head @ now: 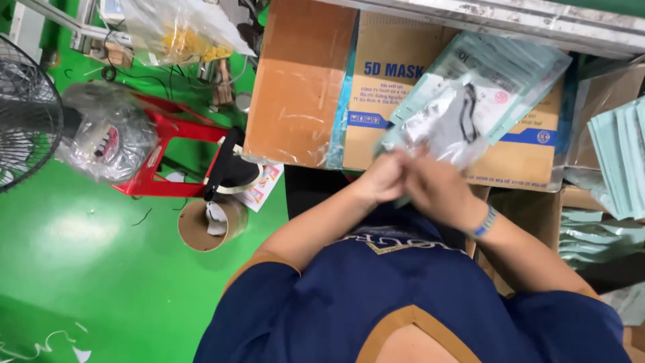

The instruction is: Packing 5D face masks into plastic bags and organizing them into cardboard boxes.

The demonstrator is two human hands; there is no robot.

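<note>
Clamping 1 clear pouch (463,114) holding a mask: left hand (381,180), right hand (437,189), above cardboard boxes (302,81).

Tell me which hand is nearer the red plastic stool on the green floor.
Left. The left hand sits on the side toward the red stool; the right hand is beside it, farther away. Both grip the clear mask packet.

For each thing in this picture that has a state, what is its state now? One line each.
left hand: closed on the lower edge of the mask packets, touching the right hand.
right hand: closed on the same packets.
mask packets: held up, fanned, in clear wrappers.
cardboard box: standing, behind the packets.
red stool: upright, with a filled plastic bag on it.
tape roll: lying flat on the green floor.
</note>
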